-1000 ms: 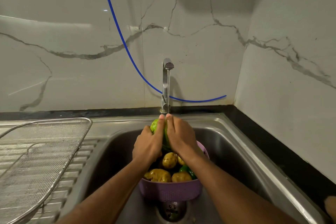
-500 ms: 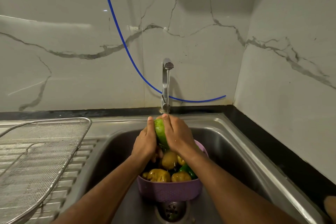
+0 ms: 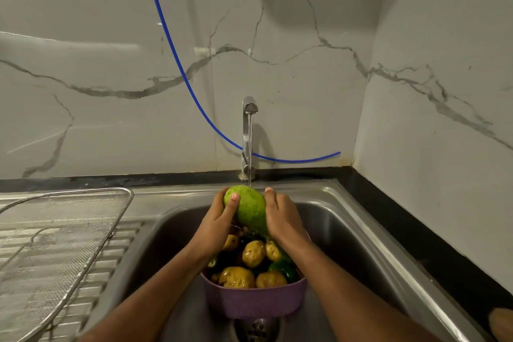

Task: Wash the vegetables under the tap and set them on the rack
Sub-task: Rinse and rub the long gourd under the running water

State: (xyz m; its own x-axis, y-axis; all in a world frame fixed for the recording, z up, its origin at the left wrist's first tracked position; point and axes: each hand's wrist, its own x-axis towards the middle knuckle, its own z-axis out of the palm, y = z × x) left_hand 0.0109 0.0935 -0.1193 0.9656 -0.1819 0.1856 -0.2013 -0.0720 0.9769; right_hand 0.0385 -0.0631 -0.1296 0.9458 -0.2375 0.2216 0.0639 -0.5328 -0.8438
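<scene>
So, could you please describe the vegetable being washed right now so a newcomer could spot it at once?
Start at the steel sink and follow the water falling from the tap. Right under the stream, above the purple basket, the left hand and right hand hold a pale green gourd. Unlike the brown potatoes below, it is long, smooth and lifted clear.

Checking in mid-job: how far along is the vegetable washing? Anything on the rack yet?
Nothing shows on the mesh rack yet, so no vegetable looks finished. In hand: the left hand and right hand hold a green gourd under the running tap. Left: potatoes and green vegetables wait in the purple basket in the sink.
</scene>
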